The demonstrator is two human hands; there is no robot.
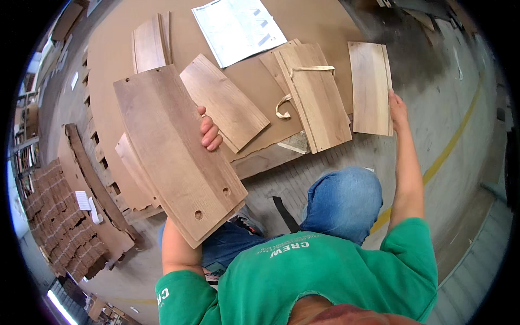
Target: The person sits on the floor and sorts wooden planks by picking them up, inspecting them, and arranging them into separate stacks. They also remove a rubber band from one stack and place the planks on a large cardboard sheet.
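Observation:
My left hand [210, 131] is closed round the edge of a large wood-grain panel [173, 146], with the fingertips showing on its right side. Two round holes mark the panel's lower end, and a second board edge shows just beneath it; the panel hides most of that hand and forearm. Out to the right, my right hand [399, 111] grips the right edge of a lighter wood-grain panel [370, 86], which has a groove along one long side. Between them, a grooved panel [319, 103] with a cream strap [314, 69] across it lies on other boards, overhanging the cardboard-covered pallet's front edge.
On the cardboard sheet [114, 43] lie a printed instruction sheet [238, 30], a loose panel [223, 103] and more boards [149, 43] at the far left. Torn corrugated cardboard [67, 216] rests on the floor at left. A yellow line [452, 146] crosses the floor at right.

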